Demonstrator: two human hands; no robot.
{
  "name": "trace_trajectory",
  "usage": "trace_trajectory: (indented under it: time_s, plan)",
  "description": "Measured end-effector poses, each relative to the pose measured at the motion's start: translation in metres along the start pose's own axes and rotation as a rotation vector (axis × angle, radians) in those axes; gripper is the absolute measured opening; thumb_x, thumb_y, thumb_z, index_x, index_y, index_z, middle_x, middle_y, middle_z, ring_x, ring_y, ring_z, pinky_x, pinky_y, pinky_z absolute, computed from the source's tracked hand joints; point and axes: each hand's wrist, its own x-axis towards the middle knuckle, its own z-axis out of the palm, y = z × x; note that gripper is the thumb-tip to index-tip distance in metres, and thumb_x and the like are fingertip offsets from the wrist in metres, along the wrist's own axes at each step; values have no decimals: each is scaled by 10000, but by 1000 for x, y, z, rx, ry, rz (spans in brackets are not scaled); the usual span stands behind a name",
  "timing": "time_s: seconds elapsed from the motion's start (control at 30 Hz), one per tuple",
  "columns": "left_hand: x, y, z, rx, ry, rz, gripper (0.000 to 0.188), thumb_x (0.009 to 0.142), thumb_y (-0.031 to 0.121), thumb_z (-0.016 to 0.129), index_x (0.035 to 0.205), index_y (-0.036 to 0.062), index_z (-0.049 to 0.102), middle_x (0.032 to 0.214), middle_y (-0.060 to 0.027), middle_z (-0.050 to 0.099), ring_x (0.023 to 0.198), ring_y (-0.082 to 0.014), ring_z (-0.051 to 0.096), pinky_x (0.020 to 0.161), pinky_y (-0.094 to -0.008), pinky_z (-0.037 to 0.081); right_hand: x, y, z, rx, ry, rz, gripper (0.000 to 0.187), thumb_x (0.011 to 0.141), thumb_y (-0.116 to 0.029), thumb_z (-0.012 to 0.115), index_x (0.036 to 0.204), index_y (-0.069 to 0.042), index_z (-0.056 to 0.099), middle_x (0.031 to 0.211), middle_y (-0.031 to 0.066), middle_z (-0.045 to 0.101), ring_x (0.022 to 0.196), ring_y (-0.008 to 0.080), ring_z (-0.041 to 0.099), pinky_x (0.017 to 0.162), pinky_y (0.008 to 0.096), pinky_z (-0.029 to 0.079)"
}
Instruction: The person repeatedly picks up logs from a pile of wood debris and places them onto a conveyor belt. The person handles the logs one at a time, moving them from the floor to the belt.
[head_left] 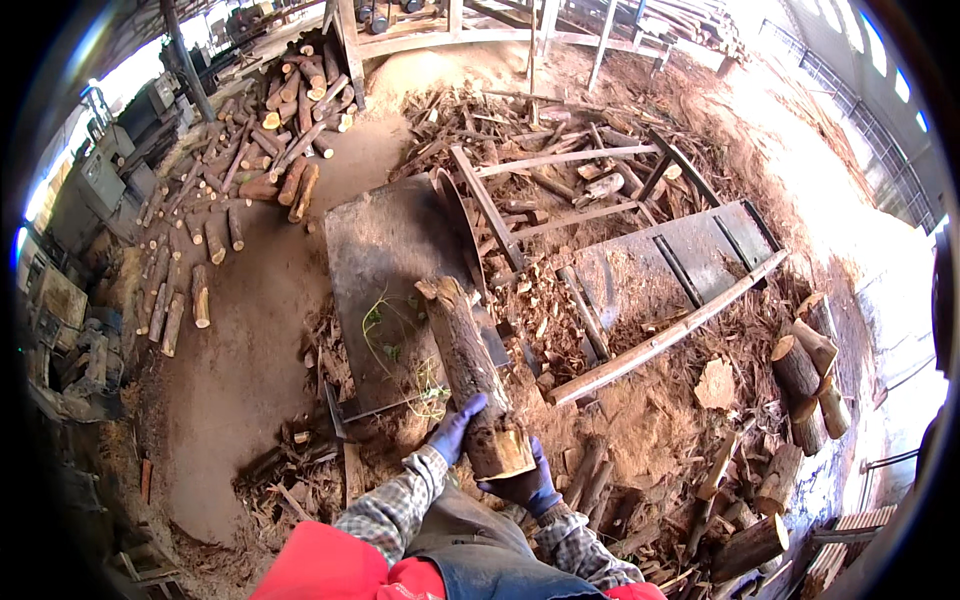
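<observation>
At a flat, dusty grey metal tabletop (370, 255), purple-gloved left grip (456, 430) and right grip (532, 484) clasp a thick, brown bark-covered log (467, 360) angled over the edge; bark tearing loose could drop it.

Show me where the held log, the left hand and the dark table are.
Held log (470, 372): head view, middle of its bark.
Left hand (456, 432): head view, back of the purple glove.
Dark table (370, 260): head view, bare top surface.
</observation>
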Motion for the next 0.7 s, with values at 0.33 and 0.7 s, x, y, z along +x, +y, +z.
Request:
trace_trajectory:
  time_s: [0.33,0.7]
  plan:
    - [40,25,53,-56,105,92,957,740,503,868,1387,-25,400,1272,-179,609,1132,-270,618,989,-396,514,-10,-57,21,-523,407,-135,544,962,-364,662,1388,-74,489,1265,68,622,1104,226,641,802,434,602]
    - [96,134,50,145,157,62,1025,750,676,753,1348,-103,462,1254,-223,626,1155,-334,631,982,-396,519,77,-121,73,-504,312,19,741,958,-611,519,1476,-85,452,1217,204,677,1025,338,697,864,453,585]
